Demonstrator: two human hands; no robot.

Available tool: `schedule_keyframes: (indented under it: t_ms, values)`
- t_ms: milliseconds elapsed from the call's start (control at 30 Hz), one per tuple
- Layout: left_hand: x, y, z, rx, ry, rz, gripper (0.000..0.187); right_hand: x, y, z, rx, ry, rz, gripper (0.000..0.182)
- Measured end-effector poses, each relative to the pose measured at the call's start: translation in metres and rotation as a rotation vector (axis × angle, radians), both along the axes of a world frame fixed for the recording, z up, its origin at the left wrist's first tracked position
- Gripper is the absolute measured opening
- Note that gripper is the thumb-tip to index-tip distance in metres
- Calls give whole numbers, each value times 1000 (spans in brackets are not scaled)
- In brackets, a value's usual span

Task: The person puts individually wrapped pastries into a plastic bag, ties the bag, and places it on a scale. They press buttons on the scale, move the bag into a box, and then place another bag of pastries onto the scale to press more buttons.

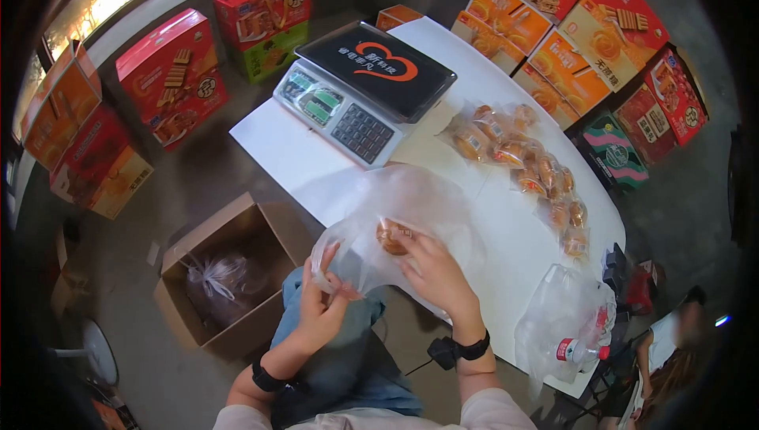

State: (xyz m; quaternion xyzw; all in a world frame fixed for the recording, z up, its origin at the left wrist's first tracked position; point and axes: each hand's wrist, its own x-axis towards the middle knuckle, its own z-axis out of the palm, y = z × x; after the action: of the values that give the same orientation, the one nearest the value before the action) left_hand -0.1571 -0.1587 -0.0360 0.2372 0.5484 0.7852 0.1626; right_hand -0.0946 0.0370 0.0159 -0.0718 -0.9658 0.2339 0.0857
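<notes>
A clear plastic bag (pixel 360 216) lies spread over the near edge of the white table. My left hand (pixel 322 307) pinches the bag's open edge between its fingers. My right hand (pixel 436 272) reaches to a round brown packaged pastry (pixel 393 236), its fingers closed on the pastry's right side at the bag. Whether the pastry is inside the bag or on top of it is hard to tell. More wrapped pastries (pixel 545 177) lie in a curved group on the right part of the table.
A weighing scale (pixel 364 86) stands at the table's back left. An open cardboard box (pixel 229 272) holding a tied bag is on the floor at left. A bottle (pixel 581 351) lies by a plastic bag at right. Colourful cartons (pixel 174 78) stand around. Another person (pixel 660 359) is at lower right.
</notes>
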Motion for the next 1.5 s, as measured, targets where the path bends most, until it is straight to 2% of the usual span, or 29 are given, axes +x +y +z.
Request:
schedule_keyframes:
  t_ms: [67, 100, 133, 200, 300, 333, 433, 467, 500, 533, 567, 633, 767, 867, 933, 967, 1033, 1167, 1233, 1267, 1333, 1367, 1433, 1467, 1500]
  values:
    - [-1, 1, 4, -18, 8, -22, 54, 6, -2, 14, -181, 73, 220, 45]
    - [0, 2, 3, -12, 11, -6, 53, 12, -2, 22, -306, 66, 227, 38]
    - [1, 3, 3, -4, 15, 10, 53, 17, 4, 31, -300, 66, 220, 38]
    - [2, 3, 6, -23, -29, 18, 54, 28, 25, 46, -668, 89, 265, 32]
    - [1, 2, 6, -9, -41, -2, 55, 11, 75, 55, -491, 337, -33, 25]
    - [0, 2, 6, -24, -18, -20, 54, -4, 98, 50, -418, 340, -151, 19]
    - [0, 2, 7, -23, -21, -55, 52, -58, 175, 18, -111, 274, -363, 39]
    - [0, 1, 6, -7, -46, -70, 50, -74, 198, 3, -114, 269, -358, 39]
    - [0, 1, 6, -10, -48, -62, 50, -88, 219, -12, 26, 186, -375, 50]
    - [0, 1, 6, -8, -72, -72, 48, -100, 235, -29, 167, 105, -389, 61]
    - [0, 0, 7, -8, -97, -84, 46, -108, 245, -49, 162, 103, -380, 61]
    - [0, 1, 10, -29, -114, -57, 44, -120, 255, -85, 421, 115, -492, 75]
    - [1, 1, 14, -51, -140, -12, 42, -123, 239, -121, 481, 66, -527, 83]
    - [1, 2, 13, -57, -144, -5, 44, -112, 215, -110, 548, 134, -503, 81]
    - [0, 1, 10, -54, -129, -19, 44, -103, 210, -103, 366, 132, -388, 79]
    - [0, 1, 9, -49, -111, -35, 45, -99, 208, -100, 366, 129, -387, 79]
    - [1, 1, 9, -44, -93, -33, 45, -92, 206, -98, 165, 276, -397, 77]
    - [1, 1, 12, -78, -113, -45, 46, -85, 195, -95, 215, 403, -456, 78]
    - [1, 1, 12, -72, -120, -44, 47, -81, 183, -86, -32, 496, -575, 73]
    - [1, 1, 13, -66, -127, -45, 47, -76, 178, -80, -32, 496, -573, 73]
    - [2, 1, 15, -36, -153, -40, 45, -62, 155, -47, -1192, 683, -453, 65]
    - [3, 1, 16, -8, -179, -39, 43, -54, 148, -38, -1194, 680, -456, 65]
    - [4, 1, 17, 4, -184, -41, 43, -39, 137, -24, -1484, 638, -290, 70]
    - [5, 0, 17, 17, -188, -43, 44, -31, 129, -18, -1487, 640, -291, 70]
    - [5, 0, 16, 15, -188, -43, 44, -24, 120, -13, -1757, 590, -147, 73]
